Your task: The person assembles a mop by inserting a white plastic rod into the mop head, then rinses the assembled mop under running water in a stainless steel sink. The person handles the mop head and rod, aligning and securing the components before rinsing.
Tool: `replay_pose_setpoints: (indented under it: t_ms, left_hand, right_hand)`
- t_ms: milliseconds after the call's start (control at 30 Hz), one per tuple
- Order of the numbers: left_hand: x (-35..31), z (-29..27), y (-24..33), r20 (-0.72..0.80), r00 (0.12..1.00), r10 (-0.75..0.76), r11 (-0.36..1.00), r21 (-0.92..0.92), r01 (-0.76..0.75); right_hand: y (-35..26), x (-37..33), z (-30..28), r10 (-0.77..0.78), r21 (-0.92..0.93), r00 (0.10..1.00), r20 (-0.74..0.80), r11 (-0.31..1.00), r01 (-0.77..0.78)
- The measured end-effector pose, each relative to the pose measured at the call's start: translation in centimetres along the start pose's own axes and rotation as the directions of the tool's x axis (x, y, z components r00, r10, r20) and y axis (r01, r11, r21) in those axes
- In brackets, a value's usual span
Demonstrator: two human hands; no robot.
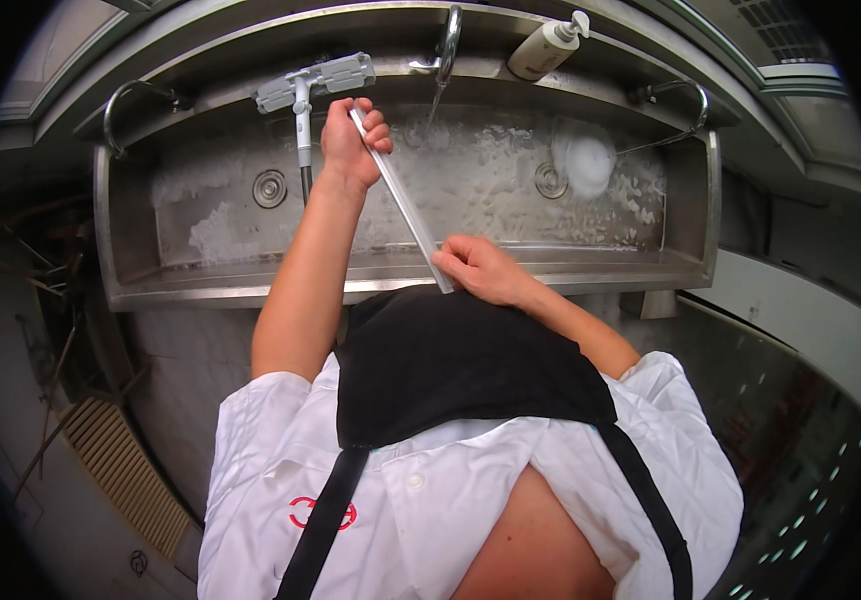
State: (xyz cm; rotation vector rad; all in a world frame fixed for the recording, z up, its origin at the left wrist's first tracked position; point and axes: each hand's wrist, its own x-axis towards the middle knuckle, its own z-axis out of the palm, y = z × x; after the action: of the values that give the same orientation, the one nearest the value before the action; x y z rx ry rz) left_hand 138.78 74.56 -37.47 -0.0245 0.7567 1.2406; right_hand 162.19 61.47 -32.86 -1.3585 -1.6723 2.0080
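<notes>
A long, narrow white strip with a clear edge [406, 205] slants across the front of the sink, over its rim. My left hand [354, 148] is closed round its far end, with the fingers wrapped over it. Near the lower end, my right hand [481, 268] pinches the strip between thumb and fingers, close to my black apron. Just left of my left hand, a grey flat-headed cleaning tool [317, 82] leans on the sink's back edge, its handle running down into the basin.
The long steel sink [186, 292] holds suds, with a foam mound [587, 165] by the right drain. A tap [449, 45] stands at the back middle, a thin stream below it. Beside it is a white pump bottle [546, 50]. Curved spouts [123, 112] rise at both ends.
</notes>
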Motion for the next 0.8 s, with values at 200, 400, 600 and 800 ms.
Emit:
replay_pose_setpoints:
  t_ms: [200, 400, 600, 800]
  left_hand:
    - [-1.4, 0.9, -0.8, -0.075, 0.996, -0.053, 0.997, 0.053, 0.057]
    - [-2.4, 1.6, -1.2, -0.158, 0.984, -0.082, 0.990, 0.099, 0.098]
    - [-2.9, 1.7, -1.3, -0.207, 0.974, -0.093, 0.989, 0.094, 0.115]
    - [-3.3, 1.2, -1.0, -0.255, 0.964, -0.067, 0.990, 0.107, 0.097]
  right_hand:
    - [0.9, -0.2, 0.0, -0.119, -0.122, 0.991, 0.059, 0.985, 0.126]
    - [1.3, -1.0, -0.3, -0.056, -0.048, 0.985, 0.160, 0.997, 0.065]
    - [1.2, -1.4, -0.7, -0.045, -0.036, 0.974, 0.223, 0.998, 0.054]
    - [0.7, -1.6, -1.3, -0.035, -0.058, 0.964, 0.263, 0.997, 0.052]
